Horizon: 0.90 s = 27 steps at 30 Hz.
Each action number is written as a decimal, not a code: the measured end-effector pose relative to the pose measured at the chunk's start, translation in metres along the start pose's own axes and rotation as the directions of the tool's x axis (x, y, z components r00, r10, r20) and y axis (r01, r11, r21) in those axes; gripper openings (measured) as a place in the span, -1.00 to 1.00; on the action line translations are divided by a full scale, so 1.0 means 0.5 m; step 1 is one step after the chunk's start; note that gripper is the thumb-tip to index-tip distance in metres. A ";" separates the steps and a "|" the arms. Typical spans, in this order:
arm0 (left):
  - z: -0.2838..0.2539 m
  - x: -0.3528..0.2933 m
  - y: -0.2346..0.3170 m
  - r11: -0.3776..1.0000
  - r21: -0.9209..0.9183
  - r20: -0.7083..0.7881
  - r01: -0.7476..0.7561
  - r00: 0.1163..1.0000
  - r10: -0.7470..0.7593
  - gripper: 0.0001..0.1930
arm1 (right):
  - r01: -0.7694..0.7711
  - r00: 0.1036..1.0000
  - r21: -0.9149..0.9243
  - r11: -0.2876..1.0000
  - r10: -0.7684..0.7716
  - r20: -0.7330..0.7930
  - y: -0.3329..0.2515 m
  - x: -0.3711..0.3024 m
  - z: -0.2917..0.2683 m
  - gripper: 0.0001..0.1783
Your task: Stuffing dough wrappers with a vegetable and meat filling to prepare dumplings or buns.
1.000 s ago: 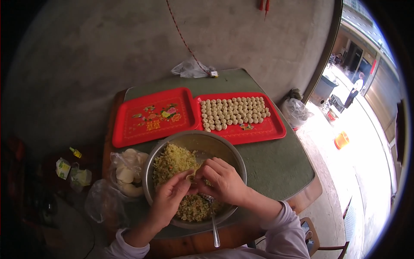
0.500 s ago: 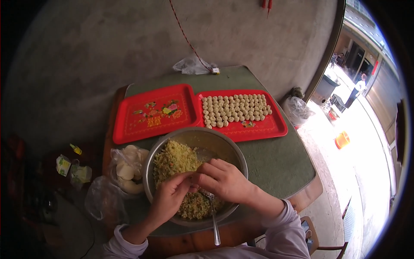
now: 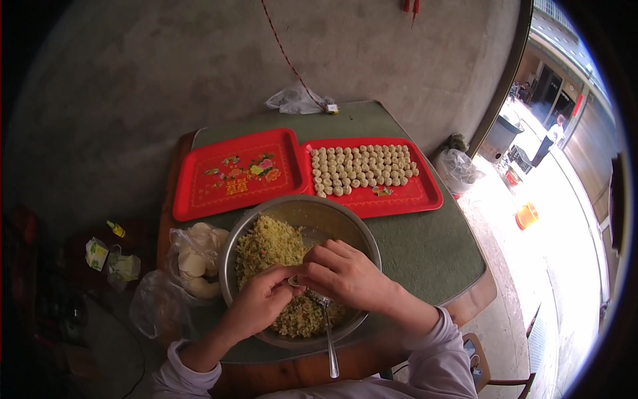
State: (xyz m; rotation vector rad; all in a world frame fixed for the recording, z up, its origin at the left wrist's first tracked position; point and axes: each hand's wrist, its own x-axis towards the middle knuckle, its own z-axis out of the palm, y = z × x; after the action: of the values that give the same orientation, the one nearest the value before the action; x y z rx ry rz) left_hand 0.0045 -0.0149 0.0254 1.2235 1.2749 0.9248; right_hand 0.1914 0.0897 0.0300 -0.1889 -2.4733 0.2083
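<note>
Over a wide steel bowl (image 3: 374, 247), my left hand (image 3: 261, 300) and my right hand (image 3: 350, 278) meet with fingertips pinched together. Between them is a small pale dumpling (image 3: 294, 281), mostly covered by the fingers. Chopped yellow-green filling (image 3: 269, 245) is heaped at the bowl's left side, with more below my hands. A metal spoon (image 3: 331, 349) rests in the bowl, its handle sticking out over the near rim. Left of the bowl, round dough wrappers (image 3: 193, 264) lie stacked in a clear plastic bag.
Behind the bowl, a red tray (image 3: 413, 198) carries rows of finished dumplings (image 3: 362, 167). Another red tray (image 3: 203, 189), flower-printed, overlaps its left edge. A crumpled clear bag (image 3: 296, 100) lies at the green table's (image 3: 425, 246) far edge. Outside at right are an orange bucket (image 3: 526, 216) and a person (image 3: 550, 138).
My left hand has shifted slightly and its fingers have moved, so a bit of the pale dumpling now shows. My right hand has barely moved.
</note>
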 end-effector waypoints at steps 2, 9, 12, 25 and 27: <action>0.000 0.002 0.005 1.000 -0.006 0.011 0.009 1.000 -0.009 -0.63 | 0.000 1.000 0.000 1.000 0.000 0.007 0.001 -0.001 -0.004 -0.74; -0.003 0.004 0.005 0.999 0.012 0.036 0.030 0.999 -0.031 -0.61 | 0.023 1.000 0.050 0.998 -0.024 0.015 0.001 0.002 -0.009 -0.75; 0.010 0.000 0.001 0.967 -0.253 -0.007 -0.019 1.000 0.018 -0.60 | -0.075 0.995 0.142 0.987 0.083 -0.051 0.003 -0.004 0.002 -0.75; 0.051 0.001 -0.039 0.898 -0.340 -0.292 -0.280 0.939 0.183 -0.65 | -0.162 0.977 0.291 0.943 0.194 -0.086 -0.004 0.000 0.013 -0.81; 0.044 -0.002 -0.043 0.922 -0.303 -0.234 -0.243 0.956 0.175 -0.66 | -0.089 0.993 0.195 0.977 0.101 -0.053 0.003 -0.002 0.009 -0.80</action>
State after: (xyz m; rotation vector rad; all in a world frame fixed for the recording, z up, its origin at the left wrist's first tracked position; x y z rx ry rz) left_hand 0.0231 -0.0226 0.0022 1.0316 1.1002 1.3913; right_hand 0.1895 0.0905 0.0258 -0.2273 -2.3664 0.4731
